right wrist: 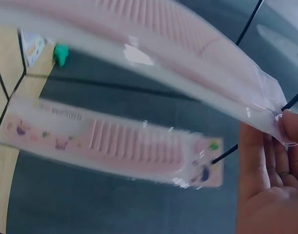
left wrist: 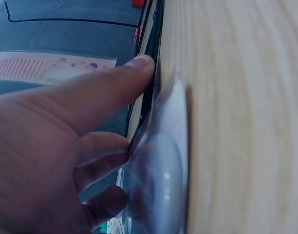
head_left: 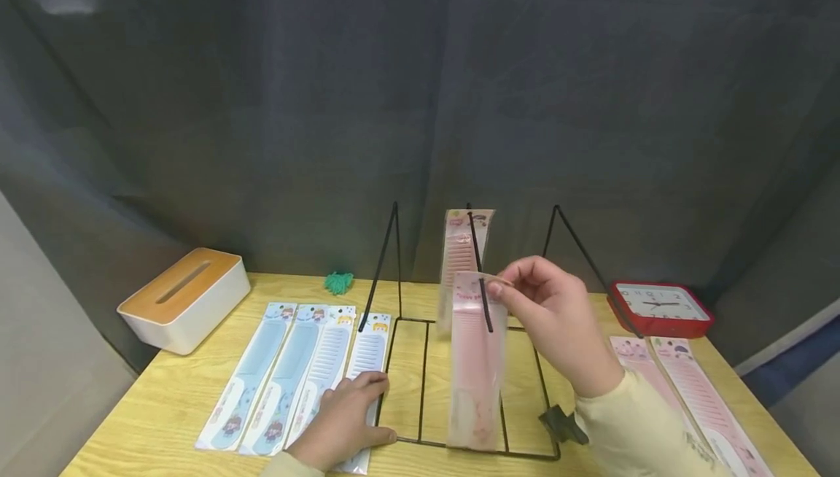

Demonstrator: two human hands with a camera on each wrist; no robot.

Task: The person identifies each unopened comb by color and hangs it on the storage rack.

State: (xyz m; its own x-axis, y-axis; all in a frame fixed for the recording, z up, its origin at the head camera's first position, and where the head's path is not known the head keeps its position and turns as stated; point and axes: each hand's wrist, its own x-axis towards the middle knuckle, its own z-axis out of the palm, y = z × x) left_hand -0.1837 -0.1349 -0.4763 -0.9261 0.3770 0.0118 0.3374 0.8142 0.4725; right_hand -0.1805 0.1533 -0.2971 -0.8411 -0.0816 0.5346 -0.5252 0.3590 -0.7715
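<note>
Resting flat near the table's front edge, the left hand [head_left: 341, 422] lies with straight fingers pressing on a blue packaged comb [head_left: 364, 371] just beside the black wire rack [head_left: 420, 382], apparently steadying the rack's base; the left wrist view shows the fingertips against clear wrapping and the wire frame. Above the rack, the right hand [head_left: 558, 324] pinches the top of a pink packaged comb [head_left: 475, 360] between thumb and fingertips, holding it upright with its hang hole at the tip of the middle hook [head_left: 484, 302]. Another pink comb [head_left: 462, 243] already hangs further back on that hook. To do this well, I judge the pinch should stay close to the hole so the floppy packet does not swing, the hole should be lined up squarely with the hook tip, and the packet slid back along the wire before letting go. Keeping the left hand down should stop the rack tipping.
</note>
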